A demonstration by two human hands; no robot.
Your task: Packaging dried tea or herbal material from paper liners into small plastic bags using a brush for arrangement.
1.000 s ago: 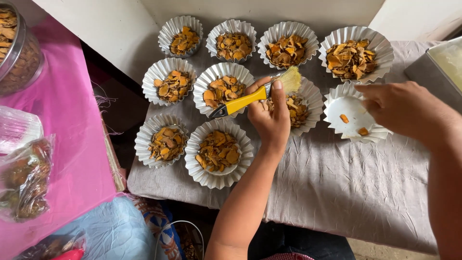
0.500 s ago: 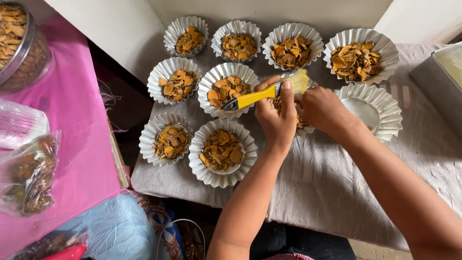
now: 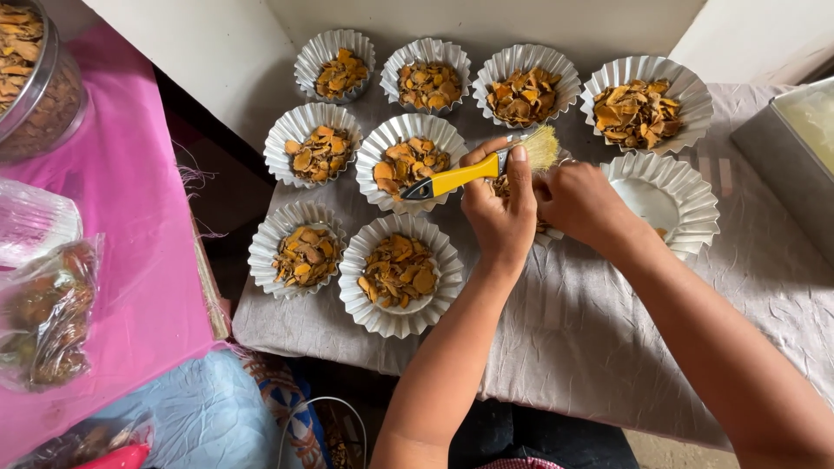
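Head view, largest thing first:
- Wrinkled grey cloth-covered table [image 3: 608,347] carries everything.
- Pink plastic sheet [image 3: 122,226] lies at left, well apart.
- Nine fluted silver foil cups [image 3: 400,274]: seven full of orange-brown dried slices, one nearly bare [image 3: 665,204], one hidden under the hands.
- Right hand [image 3: 582,204] covers that hidden cup; its grip cannot be told.
- Left hand [image 3: 499,208], touching the right, clamps the yellow-handled pastry brush [image 3: 478,169], bristles above both hands.

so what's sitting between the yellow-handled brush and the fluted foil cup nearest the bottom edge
In the head view, only the left hand gripping the yellow-handled brush and a strip of bare grey cloth separate it from the nearest fluted foil cup of orange chips.
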